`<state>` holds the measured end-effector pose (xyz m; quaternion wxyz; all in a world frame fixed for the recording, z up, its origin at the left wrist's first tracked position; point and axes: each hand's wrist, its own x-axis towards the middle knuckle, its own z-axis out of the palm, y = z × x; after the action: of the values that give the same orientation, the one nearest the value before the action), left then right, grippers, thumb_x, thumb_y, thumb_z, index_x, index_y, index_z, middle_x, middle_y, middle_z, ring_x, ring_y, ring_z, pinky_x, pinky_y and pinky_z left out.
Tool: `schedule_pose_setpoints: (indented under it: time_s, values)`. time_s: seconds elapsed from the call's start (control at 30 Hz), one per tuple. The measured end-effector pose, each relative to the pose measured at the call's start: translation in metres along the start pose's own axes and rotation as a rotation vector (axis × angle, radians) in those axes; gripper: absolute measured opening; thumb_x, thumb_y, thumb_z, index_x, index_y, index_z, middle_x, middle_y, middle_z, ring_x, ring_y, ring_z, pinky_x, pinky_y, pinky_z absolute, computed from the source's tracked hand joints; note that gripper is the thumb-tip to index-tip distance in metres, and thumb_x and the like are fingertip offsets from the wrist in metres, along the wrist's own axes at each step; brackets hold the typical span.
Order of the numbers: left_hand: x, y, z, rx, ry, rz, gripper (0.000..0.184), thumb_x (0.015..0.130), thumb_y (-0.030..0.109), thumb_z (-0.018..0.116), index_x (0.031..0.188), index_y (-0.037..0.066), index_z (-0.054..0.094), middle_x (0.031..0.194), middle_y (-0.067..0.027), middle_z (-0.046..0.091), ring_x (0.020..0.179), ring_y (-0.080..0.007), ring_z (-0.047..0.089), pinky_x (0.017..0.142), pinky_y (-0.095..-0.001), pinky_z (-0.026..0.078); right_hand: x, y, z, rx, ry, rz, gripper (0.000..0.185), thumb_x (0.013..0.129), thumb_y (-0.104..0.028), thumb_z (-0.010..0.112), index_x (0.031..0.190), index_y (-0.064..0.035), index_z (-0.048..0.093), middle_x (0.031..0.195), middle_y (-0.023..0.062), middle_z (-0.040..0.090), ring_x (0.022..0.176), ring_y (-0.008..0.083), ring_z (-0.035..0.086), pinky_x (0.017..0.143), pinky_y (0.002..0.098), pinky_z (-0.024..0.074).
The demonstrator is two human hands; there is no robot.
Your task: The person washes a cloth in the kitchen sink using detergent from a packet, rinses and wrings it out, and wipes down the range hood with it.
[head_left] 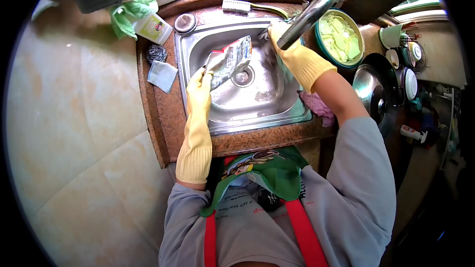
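Left fingers (202, 75): bent nearly shut, in a yellow glove, pinching the packet's left side.
Right fingers (275, 28): bent, in a yellow glove, by the tap; part is hidden, so I cannot tell how far open they are or what they hold.
Bottle (152, 28): at 10 o'clock from the drain (243, 76), by a green cloth (133, 14).
Blue cloth (162, 75): on the tabletop (170, 113), at 9 o'clock.
Packet (232, 59): shiny, tilted, over the sink (237, 101), at 11 o'clock.
Brush (237, 6): lying behind the sink, at 12 o'clock.
Tap (311, 15): at 1 to 2 o'clock.
Bowl (320, 51): full of pale green slices (339, 34), at 2 o'clock.
Done: packet picked up, slices in the bowl.
Left to do: cannot tell; nor if the packet is open.
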<state>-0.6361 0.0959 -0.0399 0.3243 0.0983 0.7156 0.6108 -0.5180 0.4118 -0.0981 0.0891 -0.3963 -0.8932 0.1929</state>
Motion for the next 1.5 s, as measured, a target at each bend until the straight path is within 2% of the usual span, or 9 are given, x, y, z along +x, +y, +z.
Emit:
schedule_pose_setpoints:
  time_s: [0.03, 0.17, 0.37, 0.57, 0.7, 0.83, 1.17, 1.27, 1.5]
  values:
    - [-0.001, -0.001, 0.002, 0.001, -0.013, -0.001, 0.032, 0.100, 0.012, 0.066, 0.130, 0.001, 0.066, 0.111, -0.0013, 0.071, 0.096, -0.0079, 0.061, 0.088, -0.0226, 0.047, 0.004, 0.008, -0.009, -0.540, -0.130, -0.184, 0.036, 0.102, -0.026, 0.045, 0.104, -0.0016, 0.072, 0.102, 0.0236, 0.072, 0.090, 0.0376, 0.071, 0.083, 0.0440, 0.0546]
    - [-0.002, -0.007, 0.008, -0.003, -0.025, -0.001, 0.032, 0.100, 0.009, 0.065, 0.131, 0.000, 0.065, 0.111, -0.0018, 0.071, 0.097, -0.0080, 0.063, 0.088, -0.0222, 0.048, -0.059, -0.002, 0.003, 0.091, 0.005, 0.354, 0.023, 0.094, -0.019, 0.060, 0.100, -0.0043, 0.077, 0.099, 0.0177, 0.076, 0.090, 0.0306, 0.076, 0.083, 0.0379, 0.0587]
    - [-0.006, -0.006, 0.007, 0.089, -0.034, -0.051, 0.038, 0.100, 0.022, 0.066, 0.130, 0.000, 0.066, 0.104, -0.0029, 0.073, 0.091, -0.0093, 0.063, 0.084, -0.0250, 0.048, -0.018, -0.048, -0.063, -0.242, -0.119, -0.238, 0.028, 0.101, -0.024, 0.048, 0.096, -0.0020, 0.065, 0.097, 0.0233, 0.070, 0.089, 0.0382, 0.070, 0.087, 0.0456, 0.0529]
    - [-0.006, 0.000, 0.003, 0.278, -0.145, -0.072, 0.033, 0.099, 0.022, 0.066, 0.127, 0.005, 0.070, 0.096, -0.0021, 0.072, 0.085, -0.0086, 0.061, 0.079, -0.0254, 0.048, -0.035, 0.020, 0.026, -0.076, -0.088, -0.027, 0.024, 0.099, -0.017, 0.050, 0.116, -0.0067, 0.065, 0.105, 0.0248, 0.070, 0.095, 0.0365, 0.071, 0.084, 0.0452, 0.0554]
    - [-0.012, 0.017, -0.002, 0.473, -0.156, -0.107, 0.033, 0.100, 0.016, 0.065, 0.130, 0.003, 0.067, 0.092, 0.0012, 0.070, 0.083, -0.0054, 0.058, 0.077, -0.0219, 0.046, -0.097, 0.023, 0.056, -0.677, -0.789, -0.032, 0.019, 0.098, -0.016, 0.055, 0.107, -0.0119, 0.071, 0.112, 0.0182, 0.072, 0.107, 0.0283, 0.070, 0.085, 0.0384, 0.0551]
    - [-0.005, -0.001, -0.023, 0.435, -0.055, 0.012, 0.032, 0.100, 0.020, 0.065, 0.129, 0.009, 0.070, 0.099, -0.0041, 0.074, 0.087, -0.0081, 0.063, 0.080, -0.0244, 0.050, -0.152, -0.023, 0.093, -0.423, -1.112, -0.179, 0.024, 0.098, -0.021, 0.057, 0.114, -0.0076, 0.069, 0.115, 0.0203, 0.071, 0.111, 0.0320, 0.068, 0.090, 0.0369, 0.0535]
    - [-0.008, 0.005, -0.058, 0.124, 0.157, 0.033, 0.034, 0.101, 0.011, 0.064, 0.132, -0.003, 0.063, 0.114, -0.0072, 0.073, 0.096, -0.0104, 0.067, 0.086, -0.0254, 0.052, -0.035, -0.095, 0.148, 0.497, -0.109, 0.333, 0.076, 0.085, -0.040, 0.074, 0.144, 0.0003, 0.049, 0.145, 0.0308, 0.048, 0.137, 0.0421, 0.047, 0.114, 0.0424, 0.0396]
    - [-0.009, -0.001, -0.058, 0.175, 0.208, -0.012, 0.035, 0.101, 0.011, 0.064, 0.133, -0.004, 0.062, 0.116, -0.0082, 0.073, 0.098, -0.0109, 0.067, 0.088, -0.0258, 0.052, -0.070, -0.107, 0.186, -0.010, -0.310, 0.054, 0.105, 0.078, -0.047, 0.080, 0.157, -0.0070, 0.026, 0.161, 0.0258, 0.020, 0.151, 0.0441, 0.019, 0.122, 0.0543, 0.0228]
    - [-0.010, -0.004, -0.051, 0.194, 0.159, -0.049, 0.038, 0.099, 0.015, 0.067, 0.131, -0.004, 0.063, 0.116, -0.0099, 0.073, 0.101, -0.0130, 0.067, 0.090, -0.0274, 0.051, -0.136, -0.064, 0.122, -0.180, -0.868, -0.828, 0.041, 0.091, -0.013, 0.066, 0.131, -0.0044, 0.059, 0.131, 0.0164, 0.058, 0.121, 0.0262, 0.057, 0.100, 0.0400, 0.0514]
